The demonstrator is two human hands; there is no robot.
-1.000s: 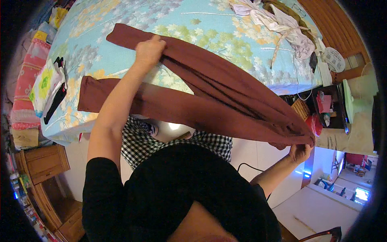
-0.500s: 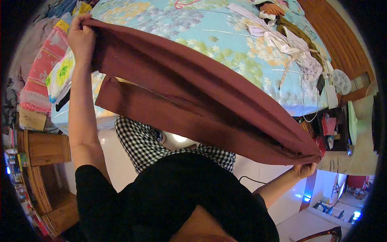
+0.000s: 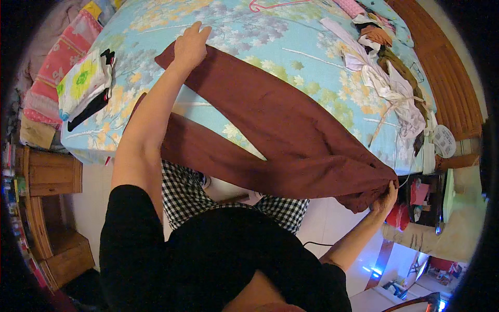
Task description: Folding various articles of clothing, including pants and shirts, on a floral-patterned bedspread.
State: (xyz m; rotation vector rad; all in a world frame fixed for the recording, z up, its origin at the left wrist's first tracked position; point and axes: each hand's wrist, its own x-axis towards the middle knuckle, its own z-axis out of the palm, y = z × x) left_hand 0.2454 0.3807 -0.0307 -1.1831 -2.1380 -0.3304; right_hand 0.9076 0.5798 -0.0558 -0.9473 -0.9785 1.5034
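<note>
A pair of maroon trousers (image 3: 301, 130) stretches across the bed's near edge, its two legs parted toward the left and its waist end at the right. My left hand (image 3: 191, 48) lies over the hem end of the far leg, fingers stretched out past the cloth; its thumb is hidden. My right hand (image 3: 384, 199) is closed on the bunched waist of the trousers, just off the bed's near right corner. The near leg passes under my left forearm and over my checked trousers.
A bed with a blue floral sheet (image 3: 218, 62) spreads ahead. Folded clothes (image 3: 86, 86) lie at its left, beside a pink blanket (image 3: 67, 57). Loose clothes (image 3: 390, 88) line its right side, and a pink hanger (image 3: 275, 6) lies at the back. Wooden drawers (image 3: 54, 169) stand left.
The trousers have come down from being held taut, and their legs are spread apart. My left hand has moved right and its grip has loosened; my right hand has shifted slightly left and up.
</note>
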